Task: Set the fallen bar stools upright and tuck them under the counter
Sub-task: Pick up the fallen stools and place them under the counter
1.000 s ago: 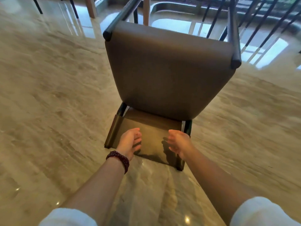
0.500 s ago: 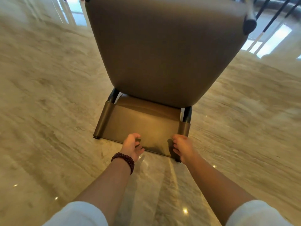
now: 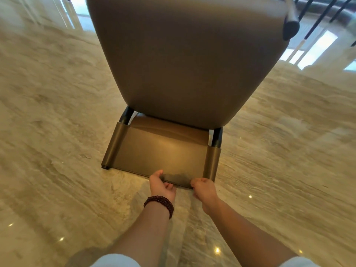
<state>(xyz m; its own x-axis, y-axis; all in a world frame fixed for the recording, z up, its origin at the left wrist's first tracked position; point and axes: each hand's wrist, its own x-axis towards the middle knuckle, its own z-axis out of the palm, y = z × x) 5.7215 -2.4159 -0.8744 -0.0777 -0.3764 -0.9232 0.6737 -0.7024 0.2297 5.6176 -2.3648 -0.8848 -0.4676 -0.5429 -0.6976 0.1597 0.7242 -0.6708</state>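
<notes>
A brown bar stool [image 3: 185, 60] lies tipped over on the marble floor, the underside of its seat facing me and its low backrest [image 3: 161, 151] flat on the floor nearest me. My left hand [image 3: 161, 185] and my right hand [image 3: 203, 187] both curl around the near edge of that backrest, close together toward its right half. One black leg tip [image 3: 290, 28] of the stool pokes out at the upper right; the other legs are hidden behind the seat.
Glossy beige marble floor [image 3: 57, 132] spreads on both sides. Black slanted legs of other furniture [image 3: 325, 14] stand at the upper right, with bright window reflections [image 3: 316, 49] on the floor beyond.
Both hands went from hovering open over the backrest to gripping its near edge. The view has come closer to the stool.
</notes>
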